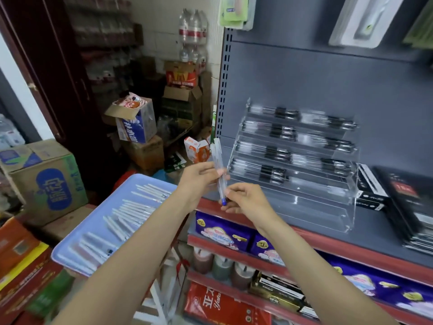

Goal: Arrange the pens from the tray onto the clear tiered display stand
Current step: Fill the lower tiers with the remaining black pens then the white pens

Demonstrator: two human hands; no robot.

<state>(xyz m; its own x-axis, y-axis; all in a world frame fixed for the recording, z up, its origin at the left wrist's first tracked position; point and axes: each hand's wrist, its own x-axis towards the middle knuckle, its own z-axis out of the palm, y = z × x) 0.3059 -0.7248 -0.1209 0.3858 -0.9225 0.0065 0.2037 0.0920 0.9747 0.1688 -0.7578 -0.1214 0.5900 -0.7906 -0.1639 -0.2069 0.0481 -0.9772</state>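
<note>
My left hand (201,181) grips a small bunch of clear pens (218,160) with blue tips, held nearly upright in front of the shelf edge. My right hand (243,198) pinches the blue lower end of the bunch. The clear tiered display stand (311,207) sits on the grey shelf to the right of the hands; its upper four tiers hold black-and-clear pens (274,174), while the lowest tiers look bare. The pale blue tray (77,235) at lower left carries several loose clear pens (131,212).
Black boxed goods (410,202) lie on the shelf right of the stand. The red shelf edge (351,245) runs below the hands, with purple packs and bottles under it. Cardboard boxes (46,181) and stacked cartons crowd the floor to the left and behind.
</note>
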